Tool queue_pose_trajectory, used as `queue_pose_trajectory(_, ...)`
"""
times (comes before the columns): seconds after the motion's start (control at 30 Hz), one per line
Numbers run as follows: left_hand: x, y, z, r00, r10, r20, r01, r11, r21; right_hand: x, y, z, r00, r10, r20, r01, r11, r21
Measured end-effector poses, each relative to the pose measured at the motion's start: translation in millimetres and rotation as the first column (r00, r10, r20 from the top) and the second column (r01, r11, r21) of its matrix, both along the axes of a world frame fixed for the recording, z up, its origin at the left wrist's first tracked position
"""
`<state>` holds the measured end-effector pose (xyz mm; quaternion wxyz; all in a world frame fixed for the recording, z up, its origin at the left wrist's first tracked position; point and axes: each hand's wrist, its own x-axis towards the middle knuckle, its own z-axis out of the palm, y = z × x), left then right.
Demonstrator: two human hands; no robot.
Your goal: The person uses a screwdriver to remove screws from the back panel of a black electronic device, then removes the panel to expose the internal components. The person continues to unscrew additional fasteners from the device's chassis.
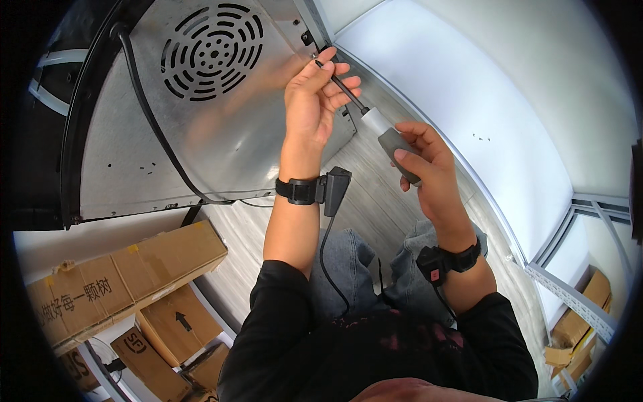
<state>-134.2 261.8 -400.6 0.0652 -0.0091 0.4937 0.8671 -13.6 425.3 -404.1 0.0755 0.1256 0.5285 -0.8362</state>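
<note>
My right hand (429, 164) is wrapped round the thick grey handle of a screwdriver (395, 144), thumb along its side. Its long dark shaft slants up and left to the edge of a large metal panel (248, 144). There my left hand (315, 100) pinches the shaft near its tip between thumb and forefinger, the other fingers loosely spread. Whether a screw sits at the tip is hidden by the fingers. A small dark fitting (307, 38) is on the panel edge just beyond them.
The panel carries a round slotted vent (214, 52), and a black cable (151, 120) hangs across it. Cardboard boxes (127, 275) are stacked at lower left, with more boxes (579, 321) at lower right. A white panel wall (469, 94) in a metal frame stands close on the right.
</note>
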Motion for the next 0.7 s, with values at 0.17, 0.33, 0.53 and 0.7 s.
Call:
queue_pose_trajectory(0.17, -0.3, 0.2, 1.9, 0.999, 0.008, 0.036, -0.01, 0.999, 0.046, 0.6, 3.9, -2.7, 0.999, -0.029, -0.026, 0.028, 0.999, -0.038)
queue_pose_trajectory(0.33, -1.4, 6.3, -0.3, 0.996, 0.091, 0.02, -0.089, 0.994, -0.065, 0.7, 2.4, -5.1, 0.997, -0.033, -0.069, 0.033, 0.999, -0.006)
queue_pose_trajectory(0.53, -1.1, 10.5, 2.5, 0.989, 0.136, 0.063, -0.135, 0.991, -0.016, 1.1, 4.7, -4.7, 0.997, -0.031, -0.073, 0.03, 0.999, -0.01)
queue_pose_trajectory(0.7, -2.2, 12.4, 1.8, 0.986, 0.148, 0.078, -0.151, 0.988, 0.034, 0.2, 5.1, -5.8, 0.996, -0.04, -0.08, 0.037, 0.999, -0.039)
